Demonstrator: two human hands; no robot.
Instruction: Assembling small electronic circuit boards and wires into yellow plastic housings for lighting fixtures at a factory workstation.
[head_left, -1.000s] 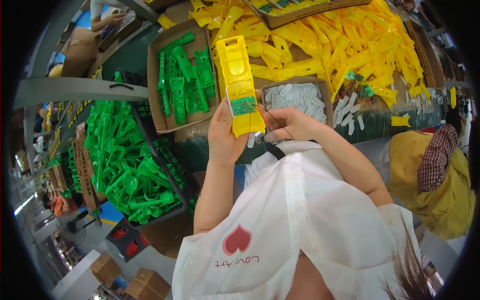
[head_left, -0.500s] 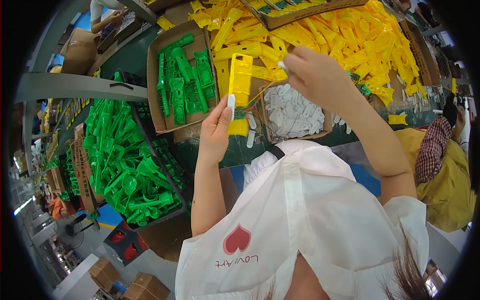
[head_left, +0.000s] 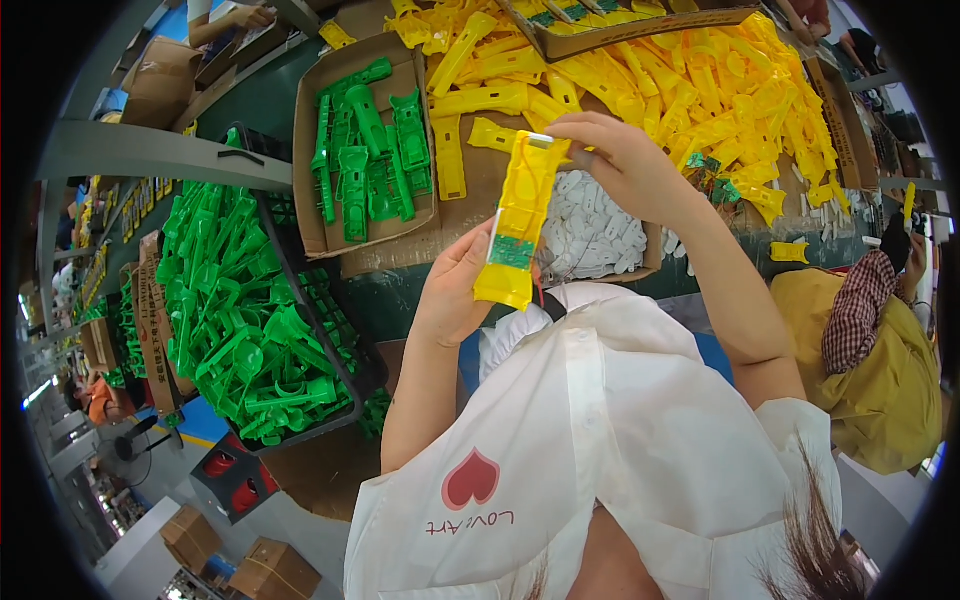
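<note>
My left hand (head_left: pixel 459 287) is closed around the lower part of a long yellow plastic shell (head_left: pixel 528 188), tilted over the bench. A green circuit board (head_left: pixel 512 251) sits inside the shell near its lower end, and a white strip shows along the edge by my thumb. At the far end of the shell lies a small white part (head_left: pixel 538 140). My right hand (head_left: pixel 625 160) pinches that end with thumb and forefinger, its fingertips on the white part. Thin wires run inside the shell. Beneath my hands stands a box of white plastic pieces (head_left: pixel 592 225).
A cardboard box (head_left: pixel 310 190) holds green shells; a black crate (head_left: pixel 362 385) beside it is heaped with more green parts (head_left: pixel 250 330). Yellow shells (head_left: pixel 690 90) pile up at the back. A shallow carton (head_left: pixel 640 25) rests above them. Another person in yellow (head_left: pixel 860 380) sits at right.
My right hand has brought the small wired white part to the shell's far end. My left hand has moved slightly right and turned the shell, so its inside faces up.
</note>
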